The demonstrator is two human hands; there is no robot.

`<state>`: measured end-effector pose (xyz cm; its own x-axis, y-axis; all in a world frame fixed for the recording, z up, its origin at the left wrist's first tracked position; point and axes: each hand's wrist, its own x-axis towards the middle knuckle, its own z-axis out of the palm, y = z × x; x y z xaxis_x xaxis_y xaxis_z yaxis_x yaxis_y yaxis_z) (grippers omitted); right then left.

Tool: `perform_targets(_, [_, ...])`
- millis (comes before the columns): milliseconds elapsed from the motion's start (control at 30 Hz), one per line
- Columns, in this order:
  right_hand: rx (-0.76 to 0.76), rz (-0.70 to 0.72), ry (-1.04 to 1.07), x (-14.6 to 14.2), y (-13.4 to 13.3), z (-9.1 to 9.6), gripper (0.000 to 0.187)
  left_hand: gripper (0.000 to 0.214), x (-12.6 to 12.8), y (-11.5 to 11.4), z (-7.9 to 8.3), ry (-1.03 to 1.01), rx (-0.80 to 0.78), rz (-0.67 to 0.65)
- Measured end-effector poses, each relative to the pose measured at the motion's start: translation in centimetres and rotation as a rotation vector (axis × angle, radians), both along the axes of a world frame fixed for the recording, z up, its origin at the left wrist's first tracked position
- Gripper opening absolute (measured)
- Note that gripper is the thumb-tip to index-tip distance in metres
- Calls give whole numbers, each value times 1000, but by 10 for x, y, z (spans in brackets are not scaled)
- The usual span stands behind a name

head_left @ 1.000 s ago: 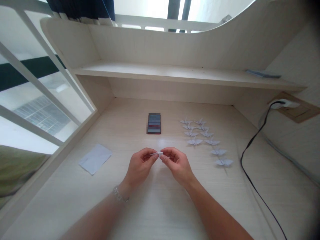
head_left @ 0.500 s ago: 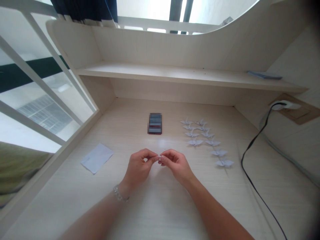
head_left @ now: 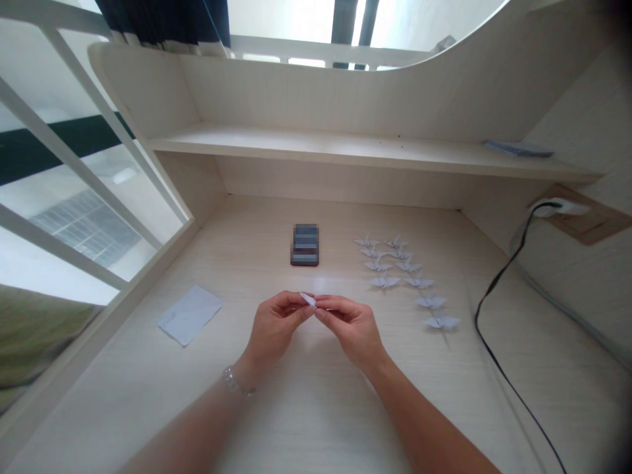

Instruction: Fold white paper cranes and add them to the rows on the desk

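My left hand (head_left: 276,327) and my right hand (head_left: 351,327) meet above the middle of the pale wooden desk (head_left: 316,408). Both pinch a small folded piece of white paper (head_left: 309,299) between their fingertips. A bracelet sits on my left wrist. Several finished white paper cranes (head_left: 407,276) lie in two rows on the desk to the right of my hands. A flat sheet of pale paper (head_left: 190,314) lies to the left.
A dark phone (head_left: 305,245) lies face up beyond my hands. A black cable (head_left: 498,289) runs from a wall socket (head_left: 563,208) down the desk's right side. A shelf (head_left: 365,148) spans the back, with a flat blue item (head_left: 518,149) at its right end. White railings stand at left.
The small folded paper has turned between my fingertips and its tip now sticks up toward the left. My hands stay in nearly the same spot.
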<state>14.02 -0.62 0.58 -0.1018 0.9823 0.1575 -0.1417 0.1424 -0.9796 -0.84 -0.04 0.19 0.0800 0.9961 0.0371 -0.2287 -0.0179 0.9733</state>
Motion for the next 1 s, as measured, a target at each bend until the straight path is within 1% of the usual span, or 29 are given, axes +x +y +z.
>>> perform_targets(100, [8, -11, 2, 0, -1, 0, 13, 16, 1, -1, 1, -27, 6, 1])
perform_targets(367, [-5, -7, 10, -2, 0, -3, 13, 11, 3, -3, 3, -13, 45, 49])
perform_targets(633, [-12, -15, 8, -2, 0, -2, 13, 13, 4, -4, 3, 11, 42, 62])
perform_targets(767, [-3, -40, -35, -1, 0, -4, 12, 13, 4, -4, 3, 21, 36, 62])
perform_targets(1000, [-14, -56, -47, 0, 2, -5, 12, 14, 4, -4, 3, 31, 17, 54])
